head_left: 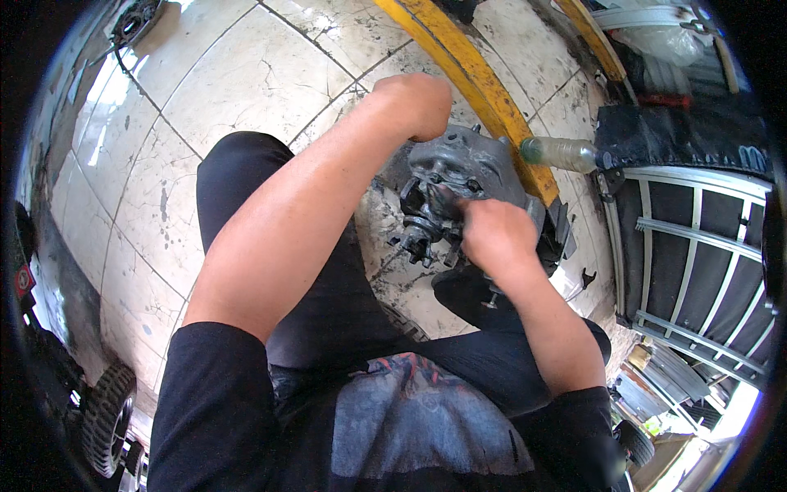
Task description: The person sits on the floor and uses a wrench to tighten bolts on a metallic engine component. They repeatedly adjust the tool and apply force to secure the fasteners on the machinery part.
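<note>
Head view: the grey metal casing (471, 157) lies on the floor (246, 74), at 5 o'clock from the curled left hand (420, 105) and 11 o'clock from the right hand (500, 234), which is nearer its dark metal parts (420, 230). The hands are apart; whether either grips, I cannot tell.

From my remote view, I believe this is a mechanical workshop: on the stained tile floor (238, 90) lies a grey metal housing (479, 156) with exposed machine parts (420, 234), beside a scratched yellow beam (471, 70), and a thick-treaded wheel (100, 418) stands at the left.
</note>
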